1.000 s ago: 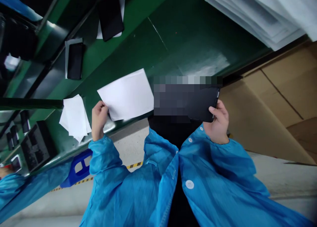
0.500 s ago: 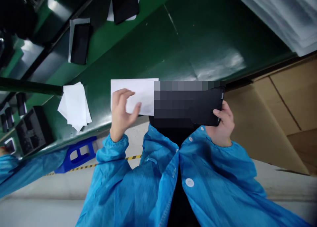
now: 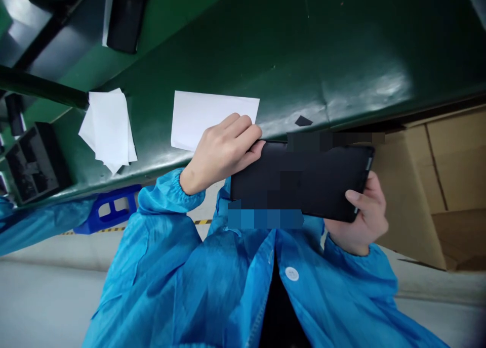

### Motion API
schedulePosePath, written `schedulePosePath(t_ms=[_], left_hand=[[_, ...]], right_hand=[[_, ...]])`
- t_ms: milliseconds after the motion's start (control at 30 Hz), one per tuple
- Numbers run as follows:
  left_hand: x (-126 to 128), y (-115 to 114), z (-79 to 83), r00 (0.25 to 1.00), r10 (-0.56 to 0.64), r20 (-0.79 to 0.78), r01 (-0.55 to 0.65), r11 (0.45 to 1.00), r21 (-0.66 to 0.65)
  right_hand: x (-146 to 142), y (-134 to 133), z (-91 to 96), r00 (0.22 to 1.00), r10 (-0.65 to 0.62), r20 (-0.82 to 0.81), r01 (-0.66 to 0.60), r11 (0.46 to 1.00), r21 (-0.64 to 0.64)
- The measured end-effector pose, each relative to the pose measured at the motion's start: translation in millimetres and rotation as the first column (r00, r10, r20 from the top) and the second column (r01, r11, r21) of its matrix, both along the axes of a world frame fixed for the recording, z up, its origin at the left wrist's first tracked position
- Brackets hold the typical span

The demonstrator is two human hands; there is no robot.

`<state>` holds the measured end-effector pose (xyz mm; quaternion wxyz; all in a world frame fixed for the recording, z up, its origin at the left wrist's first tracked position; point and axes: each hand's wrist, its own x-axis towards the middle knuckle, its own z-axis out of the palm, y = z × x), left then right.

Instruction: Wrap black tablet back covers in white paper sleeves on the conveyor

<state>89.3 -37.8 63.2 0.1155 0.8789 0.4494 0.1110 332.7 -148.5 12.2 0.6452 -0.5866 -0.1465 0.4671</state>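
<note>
Both my hands hold a flat black tablet-like device close to my chest, in front of the green table's edge. My left hand is curled round its left end, fingers over the top corner. My right hand grips its right end, thumb across the face. A white sheet of paper lies flat on the green table just behind my left hand, no longer held. Both sleeves are blue.
A small stack of white sheets lies on the table at the left. A black moulded tray sits further left, and another black device on paper at the top. Cardboard boxes stand at the right, a blue crate below the table.
My left hand laid the white sheet on the table, let go of it and moved right onto the black device's left end. The device has come down closer to my chest.
</note>
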Motion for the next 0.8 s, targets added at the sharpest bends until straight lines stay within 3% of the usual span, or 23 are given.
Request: schedulePosePath(t_ms=[133,400,600,700,800], left_hand=[[0.8,-1.3,5.9,1.0,0.012,0.026,-0.011,0.999,-0.047],[-4.6,5.3,33.7,0.996,-0.083,-0.018,0.08,0.986,-0.149],[-2.5,10.1,41.0,0.996,-0.092,-0.01,0.089,0.982,-0.167],[-3.3,11.9,40.4,0.993,-0.111,-0.046,0.101,0.979,-0.18],[-11.2,14.0,24.6,0.999,-0.042,0.027,0.047,0.973,-0.228]], right_hand=[[1.6,-2.0,9.6,0.999,0.015,-0.031,-0.016,1.0,-0.011],[-0.6,0.6,13.6,0.999,0.029,-0.036,-0.03,0.999,-0.039],[-6.9,4.1,19.2,0.999,0.019,-0.038,-0.02,0.999,-0.045],[-7.3,5.6,24.0,0.999,0.018,-0.046,-0.021,0.998,-0.058],[-6.9,6.6,25.7,0.999,0.028,-0.044,-0.031,0.998,-0.062]])
